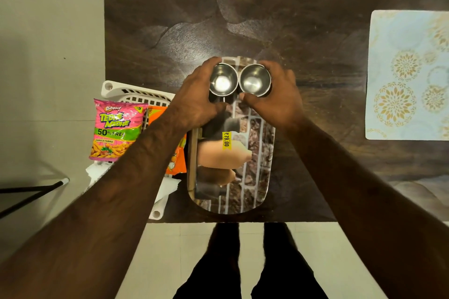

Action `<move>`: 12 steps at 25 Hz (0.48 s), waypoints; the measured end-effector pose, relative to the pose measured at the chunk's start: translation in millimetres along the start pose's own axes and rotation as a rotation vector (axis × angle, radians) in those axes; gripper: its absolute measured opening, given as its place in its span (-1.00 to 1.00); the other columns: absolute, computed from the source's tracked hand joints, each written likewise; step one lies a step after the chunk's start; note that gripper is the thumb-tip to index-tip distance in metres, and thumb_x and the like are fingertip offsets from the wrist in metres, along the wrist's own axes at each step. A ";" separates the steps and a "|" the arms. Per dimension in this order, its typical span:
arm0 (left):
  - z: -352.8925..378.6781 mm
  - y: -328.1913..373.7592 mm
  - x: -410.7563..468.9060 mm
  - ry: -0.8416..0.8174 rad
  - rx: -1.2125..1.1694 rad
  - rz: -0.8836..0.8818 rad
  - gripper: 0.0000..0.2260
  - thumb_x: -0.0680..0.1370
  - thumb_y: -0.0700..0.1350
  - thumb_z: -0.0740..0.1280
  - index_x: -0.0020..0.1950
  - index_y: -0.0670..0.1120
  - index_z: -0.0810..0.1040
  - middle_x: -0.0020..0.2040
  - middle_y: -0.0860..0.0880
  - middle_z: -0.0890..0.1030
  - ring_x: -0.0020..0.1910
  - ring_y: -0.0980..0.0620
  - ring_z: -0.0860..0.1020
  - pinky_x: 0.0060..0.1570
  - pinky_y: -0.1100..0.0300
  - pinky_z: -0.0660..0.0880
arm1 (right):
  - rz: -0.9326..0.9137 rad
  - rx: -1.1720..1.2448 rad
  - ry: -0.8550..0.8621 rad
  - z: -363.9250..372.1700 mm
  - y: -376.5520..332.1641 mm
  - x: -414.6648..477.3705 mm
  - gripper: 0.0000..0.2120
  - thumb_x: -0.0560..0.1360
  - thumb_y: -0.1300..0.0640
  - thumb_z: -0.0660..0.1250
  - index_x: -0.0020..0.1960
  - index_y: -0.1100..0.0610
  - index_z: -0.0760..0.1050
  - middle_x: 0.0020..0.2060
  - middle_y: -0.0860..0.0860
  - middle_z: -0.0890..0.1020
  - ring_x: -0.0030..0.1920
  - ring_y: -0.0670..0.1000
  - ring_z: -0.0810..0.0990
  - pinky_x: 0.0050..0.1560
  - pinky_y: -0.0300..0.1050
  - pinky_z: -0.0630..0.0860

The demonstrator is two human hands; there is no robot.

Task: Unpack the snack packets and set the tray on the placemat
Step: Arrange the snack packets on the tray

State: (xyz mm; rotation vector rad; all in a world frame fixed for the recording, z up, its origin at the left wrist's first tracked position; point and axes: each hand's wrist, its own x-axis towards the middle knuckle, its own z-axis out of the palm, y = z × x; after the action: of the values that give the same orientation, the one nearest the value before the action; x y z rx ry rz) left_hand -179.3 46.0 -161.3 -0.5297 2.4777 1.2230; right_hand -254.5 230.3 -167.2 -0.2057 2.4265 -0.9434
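A printed oval tray point(257, 177) with a yellow price sticker lies on the dark wooden table point(243, 19) in front of me. At its far end stand two small steel bowls side by side. My left hand point(196, 99) grips the left steel bowl point(223, 79). My right hand point(279, 99) grips the right steel bowl point(254, 79). A pink snack packet point(114, 128) and an orange snack packet point(176, 160), partly hidden by my left forearm, lie in a white basket point(126, 92) left of the tray. The pale patterned placemat point(408, 75) lies at the table's right edge.
White paper point(167, 189) lies in the basket near me. The basket hangs over the table's left edge. A black metal frame point(29, 192) stands on the floor at left. My legs show below the table's near edge.
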 end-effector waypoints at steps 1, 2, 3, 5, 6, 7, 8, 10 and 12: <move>-0.1 -0.7 0.2 -0.001 -0.002 0.005 -0.13 0.37 -0.17 0.57 0.58 -0.01 0.21 0.47 -0.06 0.42 0.43 -0.09 0.41 0.42 -0.06 0.37 | -0.002 -0.018 0.017 -0.4 1.3 0.7 -0.25 0.31 -0.06 0.56 0.45 -0.08 0.39 0.28 0.01 0.46 0.19 -0.12 0.42 0.20 -0.15 0.49; 0.1 -1.2 0.7 -0.001 -0.005 0.013 -0.13 0.37 -0.18 0.57 0.59 0.00 0.22 0.48 -0.06 0.41 0.44 -0.07 0.39 0.44 -0.03 0.36 | -0.004 -0.031 0.032 -1.5 2.8 1.1 -0.27 0.30 -0.08 0.56 0.43 -0.10 0.41 0.26 -0.01 0.47 0.16 -0.13 0.42 0.13 -0.19 0.46; 0.3 -1.5 1.5 -0.003 -0.007 0.020 -0.13 0.36 -0.18 0.57 0.59 0.01 0.22 0.49 -0.05 0.41 0.45 -0.06 0.38 0.45 0.00 0.35 | -0.008 -0.039 0.043 -2.6 4.3 1.1 -0.28 0.29 -0.09 0.55 0.41 -0.11 0.42 0.24 -0.02 0.48 0.14 -0.13 0.43 0.08 -0.22 0.44; 0.5 -1.6 2.8 -0.007 -0.011 0.027 -0.12 0.36 -0.19 0.57 0.59 0.02 0.22 0.50 -0.05 0.40 0.46 -0.04 0.37 0.45 0.07 0.32 | -0.015 -0.051 0.048 -4.9 7.3 0.8 -0.29 0.29 -0.08 0.54 0.40 -0.11 0.43 0.23 -0.03 0.50 0.12 -0.14 0.42 0.03 -0.32 0.42; 0.4 -2.1 3.1 -0.007 -0.015 0.027 -0.12 0.37 -0.19 0.57 0.60 0.02 0.22 0.50 -0.05 0.40 0.46 -0.03 0.37 0.45 0.09 0.31 | -0.015 -0.057 0.040 -5.5 8.5 1.4 -0.29 0.29 -0.07 0.54 0.41 -0.11 0.43 0.25 -0.02 0.51 0.12 -0.15 0.40 -0.02 -0.41 0.37; 0.3 -2.8 3.1 -0.006 -0.021 0.024 -0.12 0.37 -0.18 0.57 0.60 0.02 0.22 0.50 -0.05 0.40 0.46 -0.02 0.37 0.45 0.10 0.31 | -0.010 -0.064 0.031 -6.0 9.2 2.4 -0.29 0.30 -0.07 0.55 0.42 -0.10 0.43 0.27 -0.02 0.51 0.11 -0.16 0.39 -0.06 -0.48 0.29; 0.2 -3.6 2.8 -0.005 -0.024 0.022 -0.12 0.37 -0.18 0.57 0.60 0.02 0.22 0.49 -0.05 0.40 0.45 -0.01 0.37 0.44 0.11 0.32 | -0.007 -0.072 0.024 -6.5 9.4 3.4 -0.28 0.30 -0.06 0.55 0.42 -0.10 0.42 0.28 -0.01 0.52 0.11 -0.16 0.38 -0.08 -0.51 0.24; 0.1 -4.9 2.4 -0.002 -0.027 0.024 -0.13 0.37 -0.19 0.55 0.60 0.02 0.22 0.48 -0.05 0.41 0.43 -0.01 0.39 0.41 0.14 0.33 | -0.006 -0.082 0.024 -7.1 10.3 4.6 -0.29 0.31 -0.07 0.56 0.42 -0.10 0.42 0.29 -0.01 0.51 0.11 -0.16 0.37 -0.10 -0.52 0.20; -0.2 -5.5 2.5 0.000 -0.025 0.029 -0.14 0.36 -0.19 0.53 0.59 0.03 0.23 0.47 -0.06 0.42 0.42 -0.01 0.40 0.34 0.20 0.32 | -0.007 -0.080 0.031 -7.4 11.1 4.3 -0.28 0.31 -0.07 0.57 0.43 -0.10 0.41 0.30 0.00 0.50 0.11 -0.16 0.37 -0.11 -0.52 0.19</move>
State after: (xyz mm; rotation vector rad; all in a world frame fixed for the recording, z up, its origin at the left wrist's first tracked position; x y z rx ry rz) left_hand -179.0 42.4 -166.1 -0.5019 2.4815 1.2667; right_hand -261.5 241.5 -171.8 -0.2289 2.4960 -0.8597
